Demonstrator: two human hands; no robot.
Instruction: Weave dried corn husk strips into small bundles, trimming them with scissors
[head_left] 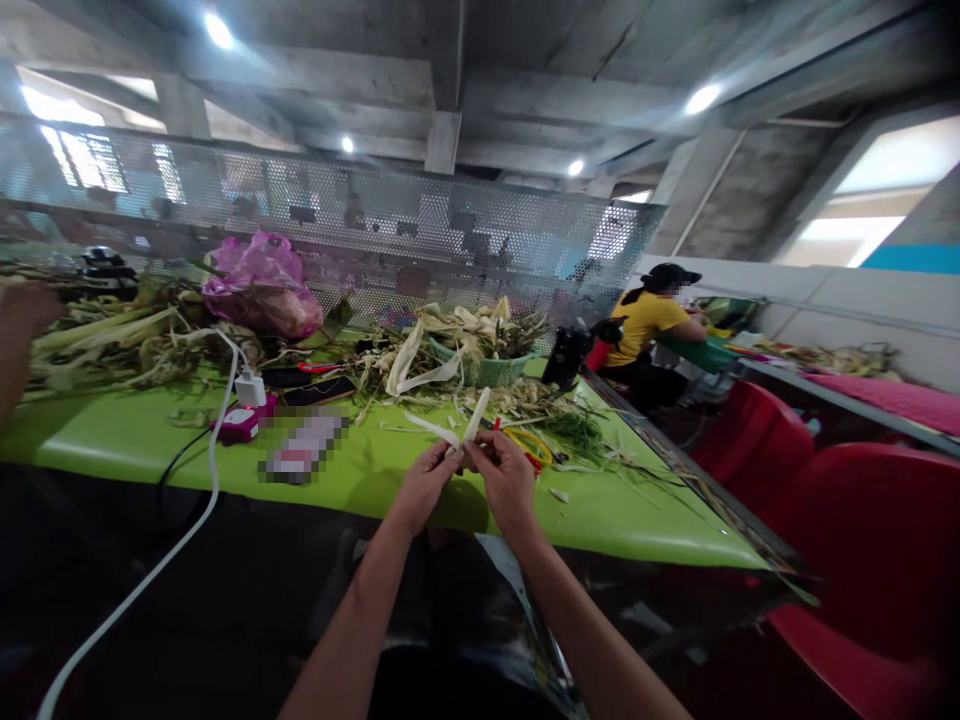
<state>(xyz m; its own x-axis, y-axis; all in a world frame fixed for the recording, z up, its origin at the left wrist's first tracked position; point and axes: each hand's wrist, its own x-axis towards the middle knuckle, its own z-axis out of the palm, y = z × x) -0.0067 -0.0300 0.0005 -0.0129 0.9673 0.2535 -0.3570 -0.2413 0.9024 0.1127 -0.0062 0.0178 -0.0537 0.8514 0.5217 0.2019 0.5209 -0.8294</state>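
Note:
Above the front of the green table (292,512), my left hand (426,488) and my right hand (505,482) meet, fingertips nearly touching. Both pinch a pale strip of what looks like corn husk (477,414). One end of it stands up between the hands, and another pale piece (431,428) sticks out to the left. The part inside my fingers is hidden. Just behind my right hand lie a coil of yellow cord (534,446) and some red-handled tool, partly covered. A green basket (491,373) heaped with dry husks is farther back, a wide folded husk leaning at its left.
A pink plastic bag (262,285) and piled stalks (105,345) are at back left. A white cable (215,450) runs over the table edge by a blurred phone (306,446). Red chairs (862,530) stand at right; a person in yellow (646,325) sits beyond. Another person's arm is far left.

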